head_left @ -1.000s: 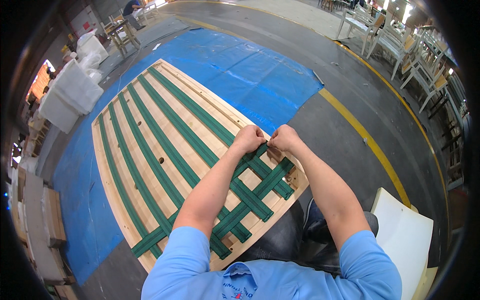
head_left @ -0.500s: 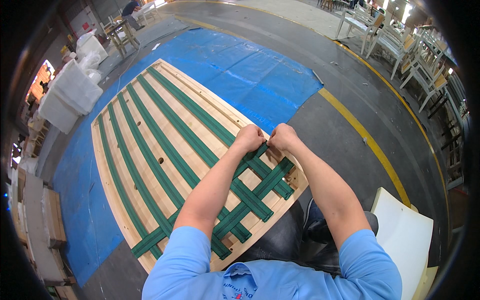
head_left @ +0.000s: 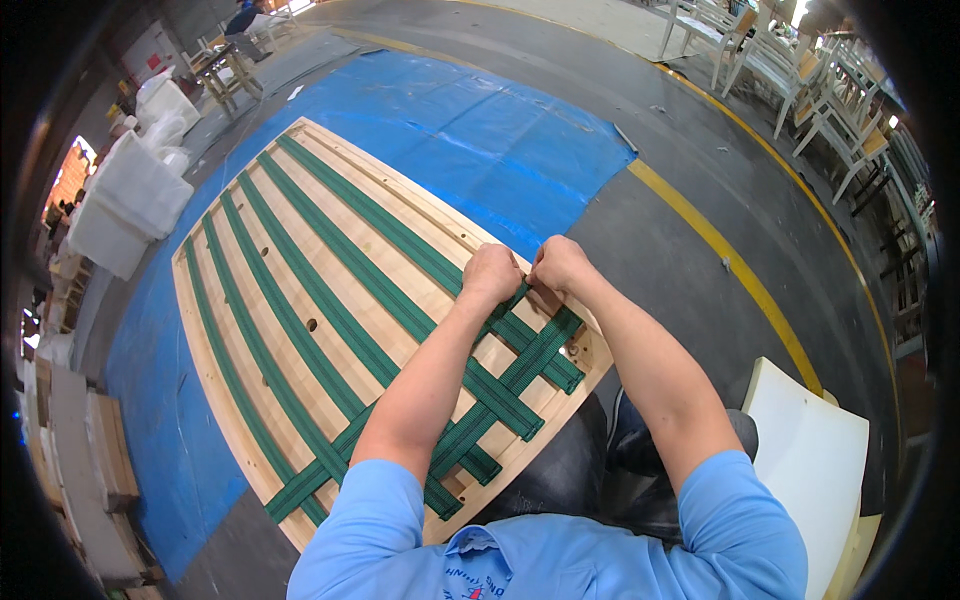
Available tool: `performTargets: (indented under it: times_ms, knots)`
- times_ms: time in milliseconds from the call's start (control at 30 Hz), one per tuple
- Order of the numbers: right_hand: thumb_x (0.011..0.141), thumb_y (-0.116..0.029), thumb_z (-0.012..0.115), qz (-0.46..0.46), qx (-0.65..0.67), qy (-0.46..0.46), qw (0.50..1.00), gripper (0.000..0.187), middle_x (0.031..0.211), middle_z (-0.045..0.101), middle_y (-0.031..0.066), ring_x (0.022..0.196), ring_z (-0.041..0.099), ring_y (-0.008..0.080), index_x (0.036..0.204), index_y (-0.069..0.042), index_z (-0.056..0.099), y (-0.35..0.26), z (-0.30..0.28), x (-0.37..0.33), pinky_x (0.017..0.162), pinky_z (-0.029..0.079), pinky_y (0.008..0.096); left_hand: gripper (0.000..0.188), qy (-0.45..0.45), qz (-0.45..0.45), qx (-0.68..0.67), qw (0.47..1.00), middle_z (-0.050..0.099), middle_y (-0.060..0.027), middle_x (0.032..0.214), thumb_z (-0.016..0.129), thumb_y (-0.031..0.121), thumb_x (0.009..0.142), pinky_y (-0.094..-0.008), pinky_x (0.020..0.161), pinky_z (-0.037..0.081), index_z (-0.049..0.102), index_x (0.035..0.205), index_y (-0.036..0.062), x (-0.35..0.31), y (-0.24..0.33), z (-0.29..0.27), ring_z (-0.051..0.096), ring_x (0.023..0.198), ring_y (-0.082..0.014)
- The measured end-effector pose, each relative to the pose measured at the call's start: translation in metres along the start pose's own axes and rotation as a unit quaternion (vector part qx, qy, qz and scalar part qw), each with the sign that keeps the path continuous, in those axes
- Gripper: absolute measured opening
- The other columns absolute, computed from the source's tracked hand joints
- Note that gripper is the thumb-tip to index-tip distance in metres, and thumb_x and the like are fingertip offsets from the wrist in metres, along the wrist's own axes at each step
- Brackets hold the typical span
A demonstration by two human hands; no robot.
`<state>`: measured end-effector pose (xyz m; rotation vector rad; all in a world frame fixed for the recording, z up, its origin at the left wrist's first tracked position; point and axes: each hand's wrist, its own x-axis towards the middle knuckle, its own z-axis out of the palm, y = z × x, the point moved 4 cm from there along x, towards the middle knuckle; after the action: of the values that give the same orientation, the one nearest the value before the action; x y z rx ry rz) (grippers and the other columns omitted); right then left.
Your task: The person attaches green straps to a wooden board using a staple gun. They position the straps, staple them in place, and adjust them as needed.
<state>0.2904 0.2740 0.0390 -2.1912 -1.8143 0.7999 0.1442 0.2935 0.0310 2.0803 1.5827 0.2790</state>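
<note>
A pale wooden frame [head_left: 402,184] lies in front of me, with long green webbing straps [head_left: 372,279] running lengthwise over it. Across its near end passes a green cross strap [head_left: 546,349], woven over and under the long ones. Farther up, another crosswise strap starts at the frame's right edge, its end pinched between the fingers of my left hand [head_left: 492,270]. My right hand [head_left: 560,264] closes close beside it, fingertips meeting the same strap end. The fingers hide most of that end, and whether anything small is in them cannot be seen.
Blue sheeting [head_left: 450,120] spreads under and beyond the frame. At the lower right leans a cream foam panel [head_left: 810,450]. White chairs [head_left: 780,70] line the far right, and wrapped white bundles [head_left: 125,205] stand at the left. A person [head_left: 243,25] is far off.
The view has shifted slightly, so the frame appears a little farther left. Both hands stay at the strap end; my right hand has come closer to the left, its fingers repositioned.
</note>
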Motion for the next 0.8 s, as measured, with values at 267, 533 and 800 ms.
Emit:
performTargets:
  times_ms: [267, 533, 800]
  knots:
    - [0.076, -0.014, 0.091, 0.045, 0.083, -0.06, 0.994, 0.021, 0.074, 0.071, 0.0099, 0.065, 0.064, 0.0211, 0.078, -0.003, 0.074, -0.003, -0.001, 0.003, 0.057, 0.052, 0.0388, 0.019, 0.037, -0.026, -0.023, 0.999, 0.075, -0.0157, 0.107, 0.079, 0.021, 0.082, -0.0462, 0.088, 0.056, 0.077, 0.094, 0.0061, -0.008, -0.008, -0.009, 0.071, 0.099, -0.0349]
    - [0.077, -0.011, 0.091, 0.082, 0.156, -0.115, 0.978, 0.023, 0.075, 0.068, 0.0069, 0.068, 0.063, 0.0194, 0.08, -0.004, 0.069, 0.009, -0.001, 0.008, 0.054, 0.051, 0.0391, 0.029, 0.181, 0.285, 0.058, 0.939, 0.071, -0.0056, 0.128, 0.071, 0.008, 0.086, -0.0459, 0.095, 0.05, 0.074, 0.115, 0.0075, -0.05, 0.0, 0.001, 0.063, 0.114, -0.0357]
    - [0.079, -0.008, 0.09, 0.071, 0.196, -0.119, 0.971, 0.025, 0.069, 0.063, 0.0031, 0.06, 0.056, 0.0164, 0.079, -0.005, 0.065, 0.016, 0.002, 0.009, 0.049, 0.044, 0.0379, 0.039, 0.19, 0.247, 0.157, 0.937, 0.061, -0.0026, 0.147, 0.06, 0.02, 0.101, -0.0579, 0.114, 0.034, 0.065, 0.138, 0.0121, -0.076, -0.001, 0.021, 0.047, 0.141, -0.041]
